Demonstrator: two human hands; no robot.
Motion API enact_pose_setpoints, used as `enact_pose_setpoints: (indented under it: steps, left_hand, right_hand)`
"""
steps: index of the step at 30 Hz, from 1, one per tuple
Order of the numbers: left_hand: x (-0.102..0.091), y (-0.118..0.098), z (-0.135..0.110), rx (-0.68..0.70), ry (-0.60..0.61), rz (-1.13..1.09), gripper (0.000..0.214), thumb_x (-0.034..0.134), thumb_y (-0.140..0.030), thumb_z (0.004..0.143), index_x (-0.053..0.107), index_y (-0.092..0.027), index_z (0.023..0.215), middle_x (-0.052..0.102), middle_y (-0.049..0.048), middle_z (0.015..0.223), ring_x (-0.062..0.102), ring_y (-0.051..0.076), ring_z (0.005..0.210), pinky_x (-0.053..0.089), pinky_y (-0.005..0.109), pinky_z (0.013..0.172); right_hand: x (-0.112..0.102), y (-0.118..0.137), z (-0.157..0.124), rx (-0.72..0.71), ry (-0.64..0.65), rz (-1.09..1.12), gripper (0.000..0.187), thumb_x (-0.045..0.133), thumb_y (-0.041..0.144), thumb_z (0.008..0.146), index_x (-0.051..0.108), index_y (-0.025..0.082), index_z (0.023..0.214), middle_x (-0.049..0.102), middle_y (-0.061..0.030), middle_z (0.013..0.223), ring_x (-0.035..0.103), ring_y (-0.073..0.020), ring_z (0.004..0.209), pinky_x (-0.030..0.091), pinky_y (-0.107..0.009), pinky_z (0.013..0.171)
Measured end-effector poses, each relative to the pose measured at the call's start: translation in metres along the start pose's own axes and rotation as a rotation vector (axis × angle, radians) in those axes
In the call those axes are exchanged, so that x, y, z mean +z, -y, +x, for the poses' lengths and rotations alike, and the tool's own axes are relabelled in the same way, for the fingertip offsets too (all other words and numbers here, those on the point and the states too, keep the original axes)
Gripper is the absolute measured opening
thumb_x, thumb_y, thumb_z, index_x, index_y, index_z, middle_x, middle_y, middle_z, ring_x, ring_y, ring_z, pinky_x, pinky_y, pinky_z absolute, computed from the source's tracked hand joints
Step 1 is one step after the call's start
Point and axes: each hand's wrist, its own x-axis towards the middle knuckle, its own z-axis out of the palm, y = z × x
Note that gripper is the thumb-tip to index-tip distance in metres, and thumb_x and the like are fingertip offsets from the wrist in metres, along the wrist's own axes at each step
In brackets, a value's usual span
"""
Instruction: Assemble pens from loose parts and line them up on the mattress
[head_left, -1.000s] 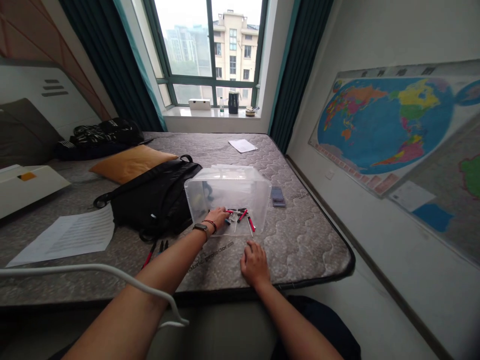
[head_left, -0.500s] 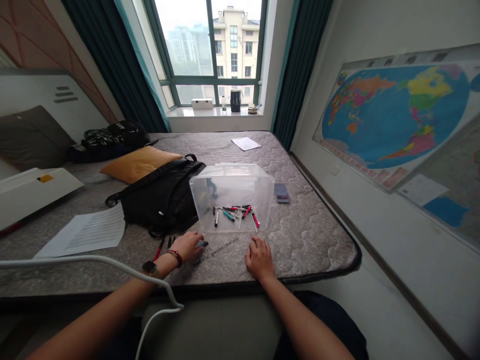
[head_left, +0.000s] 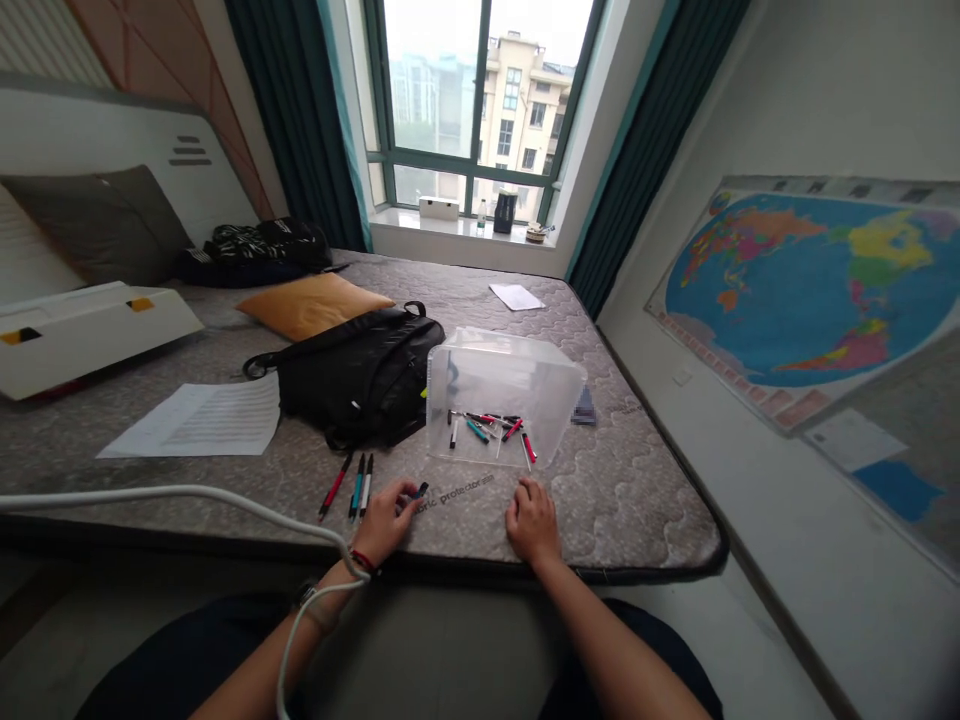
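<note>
My left hand [head_left: 390, 512] is closed on a pen [head_left: 422, 490] just above the mattress. Only the pen's dark end sticks out past the fingertips. To the left of that hand lie a red pen [head_left: 334, 488], a blue-and-black pen [head_left: 357, 487] and a white-and-black pen [head_left: 367, 484], side by side. My right hand [head_left: 533, 520] rests palm down on the mattress, fingers loosely bent, with nothing visible in it. Beyond both hands a clear plastic box [head_left: 559, 390] lies on its side, its mouth toward me. Several red, teal, black and white pens [head_left: 478, 432] are scattered inside.
A black backpack [head_left: 360, 380] leans close to the box's left side. Printed paper [head_left: 195, 420] lies on the mattress [head_left: 637, 500], and a white cable [head_left: 225, 496] crosses over my left forearm. Right of the box is a small grey item [head_left: 583, 408].
The view has turned left. My left hand has moved away from the row of pens, uncovering it, and still holds its pen. My right hand stays on the mattress.
</note>
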Motion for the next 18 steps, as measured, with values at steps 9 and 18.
enact_pose_setpoints:
  steps: [9,18]
  left_hand:
    - [0.003,0.022,-0.019,-0.167,-0.193,-0.34,0.035,0.057,-0.052,0.079,0.056,-0.02,0.093,0.064,0.0005,0.074,0.067,0.018,0.069,0.054,0.028,0.065]
    - [-0.029,0.017,-0.014,-0.146,-0.099,-0.386,0.021,0.055,-0.042,0.081,0.055,-0.023,0.091,0.071,0.0004,0.081,0.065,0.014,0.06,0.05,0.023,0.059]
  right_hand:
    - [0.001,0.01,-0.002,0.011,0.045,-0.127,0.019,0.049,0.018,0.085,0.061,0.02,0.1,0.053,-0.01,0.126,0.048,-0.0238,0.114,0.039,-0.036,0.095]
    - [-0.029,0.038,0.094,-0.008,0.437,-0.144,0.016,0.05,0.018,0.088,0.064,0.019,0.096,0.067,-0.0055,0.1,0.061,-0.0162,0.095,0.043,-0.023,0.084]
